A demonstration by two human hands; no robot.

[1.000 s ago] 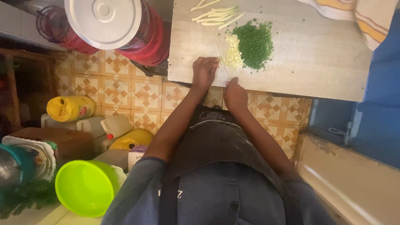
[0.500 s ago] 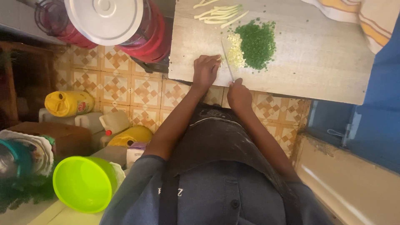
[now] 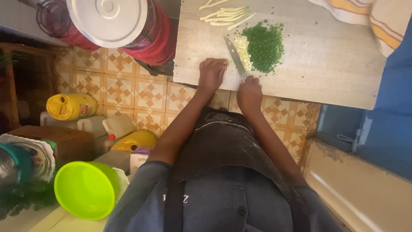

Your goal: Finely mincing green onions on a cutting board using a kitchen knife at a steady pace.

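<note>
Nearest, a lime-green plastic bowl (image 3: 86, 189). Beyond, on the pale wooden desk (image 3: 326, 64), the right hand (image 3: 249, 92) has its fingers clamped on a steel-bladed knife (image 3: 235, 56); the left hand (image 3: 211, 74) rests with fingers curled together. The blade touches a heap of chopped green herbs (image 3: 264, 45).

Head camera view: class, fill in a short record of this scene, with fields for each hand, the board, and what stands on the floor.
left hand: resting curled on the wooden board, holding nothing
right hand: shut on the knife, blade lying against the pale chopped pieces
on board: pile of chopped greens, pale strips at the far edge
floor: patterned tiles, yellow jug, lime green bowl, red bucket with white lid
</note>
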